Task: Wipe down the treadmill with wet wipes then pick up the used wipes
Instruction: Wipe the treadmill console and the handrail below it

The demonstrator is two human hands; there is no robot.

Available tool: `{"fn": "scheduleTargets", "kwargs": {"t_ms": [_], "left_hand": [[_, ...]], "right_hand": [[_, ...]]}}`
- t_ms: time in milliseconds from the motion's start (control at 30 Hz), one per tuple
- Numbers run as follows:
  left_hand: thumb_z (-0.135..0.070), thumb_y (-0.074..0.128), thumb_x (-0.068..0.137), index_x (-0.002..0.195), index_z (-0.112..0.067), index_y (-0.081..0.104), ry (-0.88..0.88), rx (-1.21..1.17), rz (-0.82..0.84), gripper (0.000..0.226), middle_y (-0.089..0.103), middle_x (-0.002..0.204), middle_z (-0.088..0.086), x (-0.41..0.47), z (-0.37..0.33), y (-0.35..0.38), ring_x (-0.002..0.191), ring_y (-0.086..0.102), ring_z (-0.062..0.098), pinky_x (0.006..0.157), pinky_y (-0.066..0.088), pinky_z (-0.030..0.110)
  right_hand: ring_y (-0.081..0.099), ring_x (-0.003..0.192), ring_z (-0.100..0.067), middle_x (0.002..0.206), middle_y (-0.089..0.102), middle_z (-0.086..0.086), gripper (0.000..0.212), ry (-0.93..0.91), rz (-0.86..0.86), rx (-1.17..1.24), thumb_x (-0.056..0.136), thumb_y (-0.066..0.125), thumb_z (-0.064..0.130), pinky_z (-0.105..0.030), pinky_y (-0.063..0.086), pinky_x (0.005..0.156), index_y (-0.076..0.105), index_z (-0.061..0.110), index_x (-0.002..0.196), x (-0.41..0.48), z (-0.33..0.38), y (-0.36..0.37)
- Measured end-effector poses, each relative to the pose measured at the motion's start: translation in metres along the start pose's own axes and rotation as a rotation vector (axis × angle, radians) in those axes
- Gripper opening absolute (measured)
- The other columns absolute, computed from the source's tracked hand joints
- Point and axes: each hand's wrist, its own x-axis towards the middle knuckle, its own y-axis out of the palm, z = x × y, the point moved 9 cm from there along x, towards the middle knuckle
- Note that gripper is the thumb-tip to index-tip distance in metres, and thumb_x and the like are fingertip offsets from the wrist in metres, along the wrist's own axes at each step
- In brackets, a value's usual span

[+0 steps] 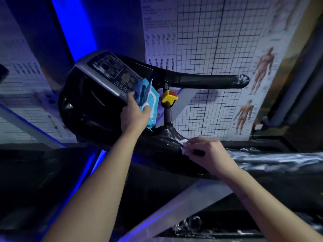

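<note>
The left hand (134,116) grips the blue wet wipes pack (151,100) at the bottom edge of the treadmill console (108,72). The right hand (208,154) pinches a white wet wipe (184,145) against the treadmill's black arm. The wipe looks soft, light and floppy, so it is best held bunched up in the fingertips.

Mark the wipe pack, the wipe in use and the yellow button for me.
wipe pack (153,97): head view, on its blue front face.
wipe (183,142): head view, on the white corner that shows.
yellow button (168,97): head view, on its yellow body.
</note>
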Motion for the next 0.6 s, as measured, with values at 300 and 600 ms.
{"fn": "scheduleTargets", "kwargs": {"t_ms": [300, 600], "left_hand": [[-0.022, 0.063, 0.098, 0.140, -0.022, 0.041, 0.006, -0.007, -0.097, 0.048, 0.070, 0.124, 0.017, -0.007, -0.003, -0.011, 0.103, 0.072, 0.041, 0.085, 0.061, 0.051], [-0.026, 0.063, 0.097, 0.147, -0.026, 0.039, -0.112, 0.051, -0.148, 0.056, 0.068, 0.126, 0.015, -0.005, 0.002, -0.008, 0.108, 0.067, 0.041, 0.089, 0.056, 0.045]], "right_hand": [[0.058, 0.067, -0.005, 0.080, 0.067, 0.008, 0.003, 0.145, 0.195, -0.127, 0.082, 0.079, 0.025, -0.018, 0.043, 0.063, 0.077, 0.023, 0.083, 0.021, -0.015, -0.011], [0.072, 0.082, -0.009, 0.086, 0.075, 0.008, 0.022, 0.239, 0.310, 0.213, 0.080, 0.082, 0.026, -0.037, 0.059, 0.083, 0.073, 0.028, 0.099, 0.099, -0.063, 0.036]]}}
